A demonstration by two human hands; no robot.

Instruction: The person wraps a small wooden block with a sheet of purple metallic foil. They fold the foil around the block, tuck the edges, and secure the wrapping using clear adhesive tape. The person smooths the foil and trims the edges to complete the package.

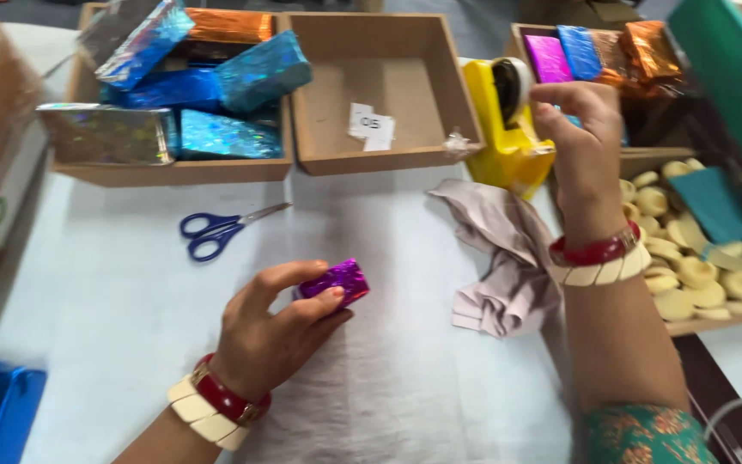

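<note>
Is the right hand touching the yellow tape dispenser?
Touching: the head view shows the right hand with its fingers on the yellow tape dispenser at the roll.

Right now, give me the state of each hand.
Left hand: closed on a small purple foil packet.
Right hand: fingers pinched at the yellow tape dispenser.

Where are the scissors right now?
In the head view, the blue-handled scissors lie on the white table, left of centre, just below the wooden tray of foil-wrapped packets and above the left hand.

shiny purple foil packet point(339, 281), yellow tape dispenser point(501, 137), blue-handled scissors point(216, 230), grey cloth point(508, 258)
</note>
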